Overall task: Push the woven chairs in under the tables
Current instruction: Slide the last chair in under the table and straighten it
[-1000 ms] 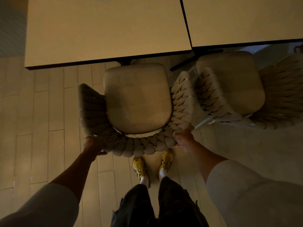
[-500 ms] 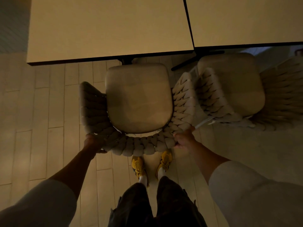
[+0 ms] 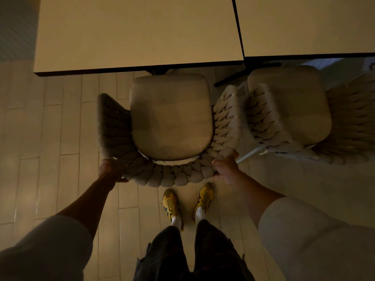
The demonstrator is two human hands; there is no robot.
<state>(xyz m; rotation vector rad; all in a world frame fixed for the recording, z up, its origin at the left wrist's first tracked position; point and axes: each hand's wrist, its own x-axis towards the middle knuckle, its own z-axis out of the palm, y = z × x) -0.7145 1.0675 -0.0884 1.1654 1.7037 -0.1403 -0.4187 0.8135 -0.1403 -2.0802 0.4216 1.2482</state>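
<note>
A woven chair (image 3: 170, 118) with a beige seat cushion and braided back stands in front of me, its seat front just short of the edge of the left table (image 3: 138, 33). My left hand (image 3: 110, 169) grips the left end of the braided backrest. My right hand (image 3: 225, 167) grips the right end of it. A second woven chair (image 3: 288, 110) stands to the right, turned at an angle, its seat front reaching the edge of the right table (image 3: 304, 25).
The two pale tabletops meet edge to edge with a dark gap between them. A dark table base leg (image 3: 239, 77) runs on the floor between the chairs. My yellow shoes (image 3: 186, 201) stand on the plank floor right behind the chair back.
The chair has slid a little toward the left table, its seat front closer to the table edge. Both hands keep their hold on the backrest.
</note>
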